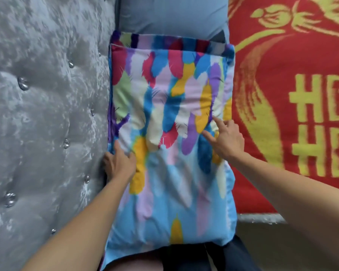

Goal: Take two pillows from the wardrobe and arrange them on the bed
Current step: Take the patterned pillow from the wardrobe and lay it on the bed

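the colourful pillow (170, 133) lies on the bed beside the grey tufted headboard (37, 114), its long edge running along the padding. beyond its far end sits a blue-grey pillow (172, 14), partly overlapped by it. a red blanket with yellow patterns (294, 94) covers the bed on the side of the colourful pillow away from the headboard. the left hand (118, 163) presses flat on the pillow's headboard-side edge, fingers spread; the right hand (226, 139) rests loosely open on the opposite side, fingertips touching the fabric, gripping nothing
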The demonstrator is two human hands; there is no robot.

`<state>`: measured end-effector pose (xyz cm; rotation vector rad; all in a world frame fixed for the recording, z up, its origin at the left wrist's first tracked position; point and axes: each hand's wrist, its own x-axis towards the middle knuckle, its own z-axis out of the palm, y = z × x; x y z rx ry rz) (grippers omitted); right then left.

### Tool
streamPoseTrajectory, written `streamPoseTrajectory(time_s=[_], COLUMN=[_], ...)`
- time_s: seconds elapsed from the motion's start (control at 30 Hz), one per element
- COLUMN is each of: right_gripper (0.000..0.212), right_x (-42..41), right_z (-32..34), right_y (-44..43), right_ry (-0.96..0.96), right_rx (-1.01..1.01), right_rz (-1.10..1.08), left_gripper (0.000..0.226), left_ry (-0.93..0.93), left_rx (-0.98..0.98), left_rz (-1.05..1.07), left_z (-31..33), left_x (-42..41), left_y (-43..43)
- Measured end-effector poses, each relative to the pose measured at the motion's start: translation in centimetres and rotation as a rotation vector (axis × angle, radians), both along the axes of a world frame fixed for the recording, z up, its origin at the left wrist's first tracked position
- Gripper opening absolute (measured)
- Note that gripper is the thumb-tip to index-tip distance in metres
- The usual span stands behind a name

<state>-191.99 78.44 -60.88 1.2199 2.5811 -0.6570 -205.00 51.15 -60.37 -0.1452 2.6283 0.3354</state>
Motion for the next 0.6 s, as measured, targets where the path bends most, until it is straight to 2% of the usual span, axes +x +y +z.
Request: streamPoseTrajectory(time_s=[0.1, 0.27, 0.43, 0.6], right_gripper=[0.067, 0.074, 0.073, 0.074], right_x=[-5.0, -6.3, -5.4, -4.5], right_z=[0.0, -4.9, -10.4, -9.4], right_y=[0.4, -2.8, -2.9, -3.6], right_ry=[0.109, 0.022, 0.087, 0.080], right_rx=[0.113, 0.170, 0.305, 0.280], right_rz=[0.187, 0.505, 0.519, 0.525], left_gripper=[0.067, 0.077, 0.080, 0.074], left_ry=[0.118, 0.073, 0.222, 0.243], left_rx=[0.013, -0.096, -0.141, -0.125], left_rz=[-0.250, -0.437, -0.478, -0.496], left_z=[-0.1, -4.5, -9.0, -8.0], left_x=[-3.3, -5.0, -4.5, -3.3], left_y=[2.5, 3.7, 2.6, 2.1])
